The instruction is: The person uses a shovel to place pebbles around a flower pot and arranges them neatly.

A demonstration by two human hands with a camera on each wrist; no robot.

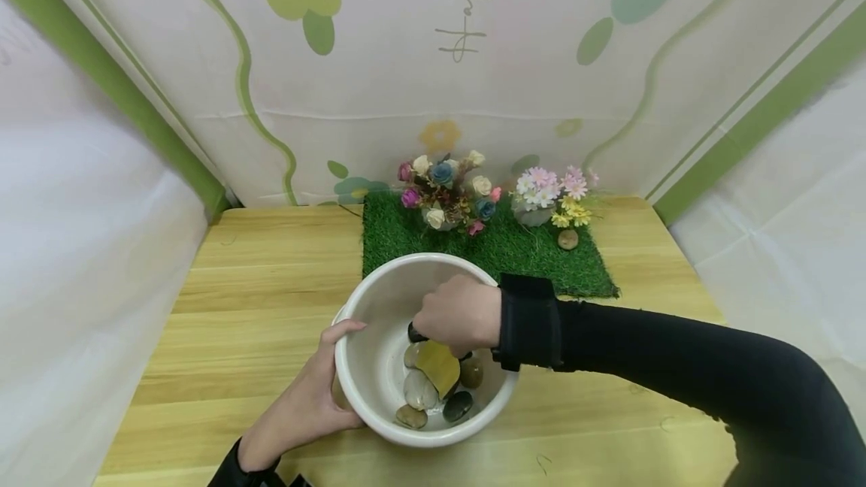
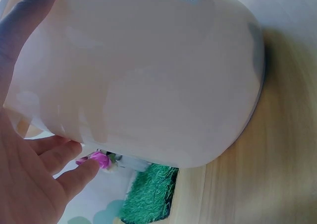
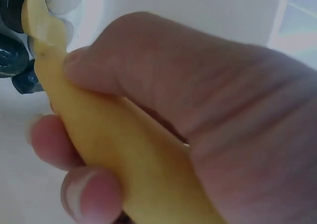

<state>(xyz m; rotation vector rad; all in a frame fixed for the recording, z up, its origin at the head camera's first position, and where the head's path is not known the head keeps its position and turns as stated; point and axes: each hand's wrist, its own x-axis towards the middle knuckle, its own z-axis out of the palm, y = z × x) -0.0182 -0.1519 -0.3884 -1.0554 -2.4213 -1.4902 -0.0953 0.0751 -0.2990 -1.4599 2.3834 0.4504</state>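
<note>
A white bucket (image 1: pixel 506 393) stands on the wooden table, with several smooth stones (image 1: pixel 421 391) at its bottom. My left hand (image 1: pixel 314 393) grips the bucket's left side, the thumb over its rim. The left wrist view shows the bucket's outer wall (image 2: pixel 148 75) close up, with the left fingers (image 2: pixel 77 177) spread beside it. Inside the bucket, my right hand (image 1: pixel 462 312) holds a long yellow piece (image 3: pixel 124 140) between thumb and fingers. Its lower end (image 1: pixel 440 367) lies over the stones. The exact kind of this yellow piece cannot be told.
Behind the bucket lies a green artificial-grass mat (image 1: pixel 406 235). On it stand a pot of mixed artificial roses (image 1: pixel 443 190), a smaller pot of pink and white flowers (image 1: pixel 539 194) and a round brown stone (image 1: pixel 567 239). Printed curtains (image 1: pixel 419 81) hang around the table.
</note>
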